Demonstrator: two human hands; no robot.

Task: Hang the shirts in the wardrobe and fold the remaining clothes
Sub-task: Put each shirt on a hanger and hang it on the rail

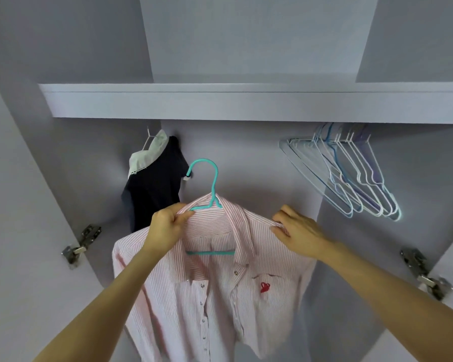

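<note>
Hanging step underway: left hand [165,226] pinches striped shirt [215,288] collar on teal hanger [207,184]; right hand [296,231], fingers curled, grips its shoulder. Shirt held below wardrobe shelf [246,103], unhung. Next: lift hook up to the hidden rail.

dress [154,178] left, shirt [220,270] centre, hangers [351,173] right

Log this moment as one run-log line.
striped shirt on teal hanger | left hand grips collar | right hand pinches shoulder | not yet hung
</note>
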